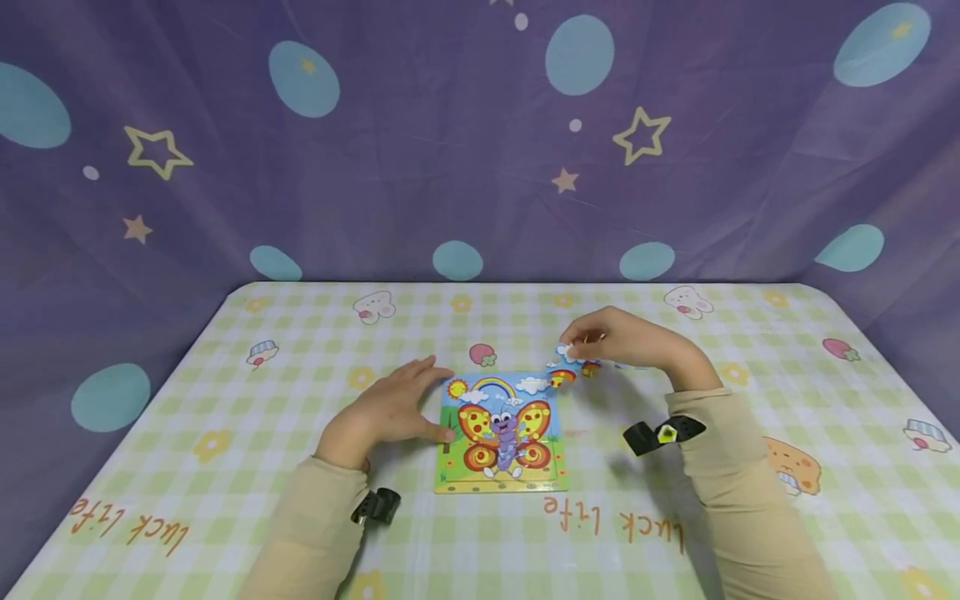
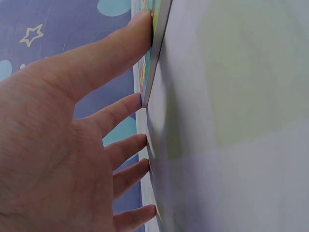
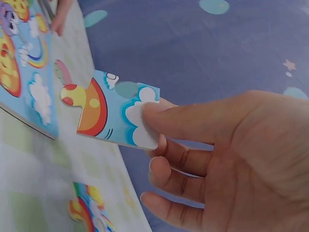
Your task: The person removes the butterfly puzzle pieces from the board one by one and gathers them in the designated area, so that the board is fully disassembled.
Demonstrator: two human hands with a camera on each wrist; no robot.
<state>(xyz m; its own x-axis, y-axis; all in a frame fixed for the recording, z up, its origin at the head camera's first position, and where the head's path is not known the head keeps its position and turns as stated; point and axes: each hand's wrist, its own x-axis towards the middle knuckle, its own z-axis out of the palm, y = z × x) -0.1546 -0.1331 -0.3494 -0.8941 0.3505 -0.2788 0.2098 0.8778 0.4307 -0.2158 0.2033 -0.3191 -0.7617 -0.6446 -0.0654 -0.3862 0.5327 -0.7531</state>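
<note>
A puzzle board (image 1: 501, 487) with a smiling butterfly, sun and rainbow lies on the table. At its left side is my left hand (image 1: 393, 410), fingers spread; in the left wrist view the thumb (image 2: 130, 41) touches the board's edge and the index fingertip reaches its corner. Beyond the board's upper right corner, my right hand (image 1: 626, 340) pinches a jigsaw piece (image 3: 118, 108) between thumb and fingers. That piece shows a white cloud and an orange-red wing part with a round tab, and is held tilted above the table.
Another colourful puzzle piece (image 3: 91, 208) lies on the table below the right hand, partly hidden in the head view. A checked tablecloth (image 1: 187, 475) with printed figures covers the table. Behind it hangs a purple curtain (image 1: 450, 150) with stars and blue ovals.
</note>
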